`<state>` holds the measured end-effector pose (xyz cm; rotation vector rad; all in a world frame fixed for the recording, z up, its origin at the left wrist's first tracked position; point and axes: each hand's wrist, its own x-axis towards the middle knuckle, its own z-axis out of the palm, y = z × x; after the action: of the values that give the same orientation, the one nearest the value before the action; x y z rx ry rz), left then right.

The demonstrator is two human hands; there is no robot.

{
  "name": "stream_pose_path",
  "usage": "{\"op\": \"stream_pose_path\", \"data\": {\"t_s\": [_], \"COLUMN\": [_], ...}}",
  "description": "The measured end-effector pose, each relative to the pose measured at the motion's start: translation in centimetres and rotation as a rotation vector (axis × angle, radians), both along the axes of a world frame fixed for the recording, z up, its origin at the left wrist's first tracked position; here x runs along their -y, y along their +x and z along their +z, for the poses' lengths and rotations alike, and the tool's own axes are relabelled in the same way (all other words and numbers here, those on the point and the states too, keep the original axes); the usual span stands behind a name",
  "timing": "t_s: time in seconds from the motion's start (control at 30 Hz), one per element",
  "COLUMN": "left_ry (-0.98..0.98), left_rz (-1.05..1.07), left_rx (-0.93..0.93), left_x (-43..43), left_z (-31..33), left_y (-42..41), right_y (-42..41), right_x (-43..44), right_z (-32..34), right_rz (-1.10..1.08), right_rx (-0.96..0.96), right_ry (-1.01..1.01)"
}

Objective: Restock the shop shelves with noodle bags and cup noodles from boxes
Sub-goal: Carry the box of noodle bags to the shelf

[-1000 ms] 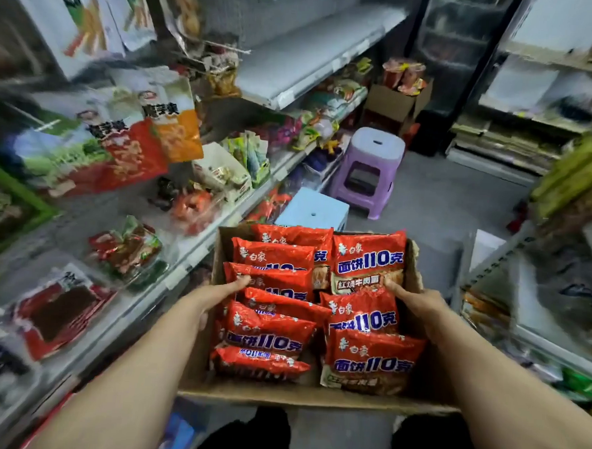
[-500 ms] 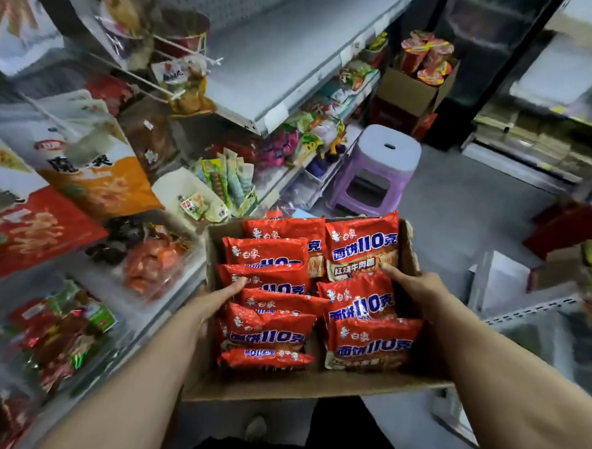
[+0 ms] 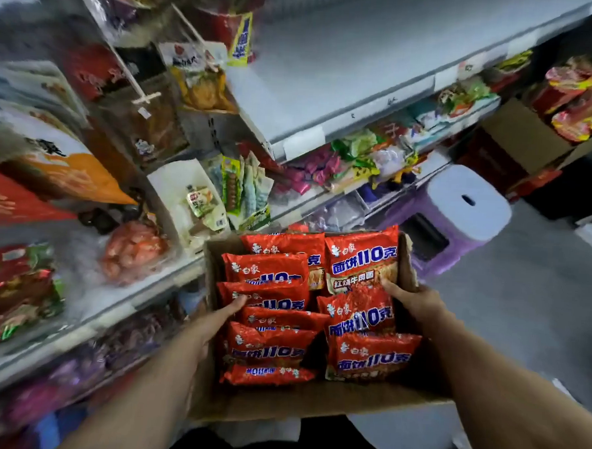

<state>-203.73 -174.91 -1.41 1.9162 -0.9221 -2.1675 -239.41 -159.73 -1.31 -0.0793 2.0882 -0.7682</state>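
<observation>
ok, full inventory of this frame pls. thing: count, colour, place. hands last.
cardboard box: one, brown, held in front of the person
noodle bags: about nine visible, red with blue print, in two columns inside the cardboard box
shelf board: one, pale grey, upper middle
second box: one, brown, far right on the floor
cup noodles: several, red and yellow, on top of the second box; blurred
stool: one, lilac, beyond the cardboard box
snack packets: many, green and pink, on the shelf under the shelf board
hanging snack bags: several, orange and red, left; blurred
left hand: grips the box's left wall
right hand: grips the box's right wall
</observation>
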Motion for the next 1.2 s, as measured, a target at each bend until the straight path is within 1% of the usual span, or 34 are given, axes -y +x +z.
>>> {"op": "stream_pose_path", "data": {"t_s": [0.13,0.27,0.33,0.47,0.6,0.8,0.9,1.1,1.13,1.2], "left_ry": [0.092,0.12,0.112,0.037,0.007,-0.021,0.001,-0.018,-0.015,-0.021], "left_rz": [0.096,0.239,0.276,0.371,0.407,0.433,0.418,0.433,0.44,0.465], "left_rx": [0.008,0.05,0.057,0.075,0.07,0.069,0.081,0.125,0.132,0.17], "left_x": [-1.5,-2.5,-3.0,-3.3,-3.0,-2.6,-2.1,-1.3,-1.2,-1.1], "left_z": [-0.8,-4.6,-5.4,-4.4,-4.5,-6.1,-6.4,-7.1,-6.4,-5.1], "left_y": [-3.4,-4.9,-5.9,-8.1,-9.6,-10.2,-10.6,-10.4,-10.7,-11.1], "right_y": [-4.1,-7.1,-8.5,-10.4,-11.4,-12.1,-11.8,-12.3,-12.3,-12.2], "right_x": [2.8,5.7,7.0,8.9,10.8,12.5,13.3,14.1,14.1,14.2], "right_z": [0.9,1.3,0.8,-0.4,-1.0,-3.3,-4.3,-5.3,-5.3,-5.4], "right_rz": [0.09,0.249,0.303,0.368,0.42,0.474,0.503,0.483,0.496,0.594], "right_rx": [0.0,-0.014,-0.016,-0.008,-0.013,-0.001,-0.005,-0.006,-0.016,-0.07], "right_ry": [0.002,0.036,0.049,0.024,-0.007,0.031,0.052,0.095,0.102,0.084]}}
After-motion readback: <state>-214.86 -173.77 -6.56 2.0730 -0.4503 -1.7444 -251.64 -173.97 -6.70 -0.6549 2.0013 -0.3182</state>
